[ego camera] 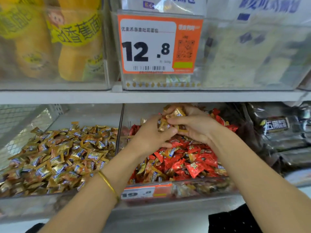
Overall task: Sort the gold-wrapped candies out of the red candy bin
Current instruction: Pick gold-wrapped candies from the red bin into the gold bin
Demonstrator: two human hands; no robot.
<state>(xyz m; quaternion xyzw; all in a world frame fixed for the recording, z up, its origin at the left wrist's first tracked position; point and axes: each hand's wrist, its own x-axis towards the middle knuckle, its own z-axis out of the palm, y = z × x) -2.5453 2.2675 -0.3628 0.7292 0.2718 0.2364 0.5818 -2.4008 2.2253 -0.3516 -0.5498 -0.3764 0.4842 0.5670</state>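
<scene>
Both of my hands are raised over the middle bin (pixel 176 187), which holds red-wrapped candies (pixel 195 165) mixed with gold-wrapped ones (pixel 149 174). My left hand (pixel 151 135) grips several gold-wrapped candies (pixel 162 126) between its curled fingers. My right hand (pixel 196 126) holds more gold candies, one (pixel 176 112) sticking up above its fingers. The two hands touch at the fingertips. A clear divider (pixel 119 125) separates this bin from the left bin, heaped with gold-wrapped candies (pixel 58 157).
An orange price tag (pixel 143 193) sits on the middle bin's front. To the right lie dark packets (pixel 276 130). A white shelf board (pixel 151 96) runs close above the bins, with clear boxes and a big 12.8 price label (pixel 158 44) on it.
</scene>
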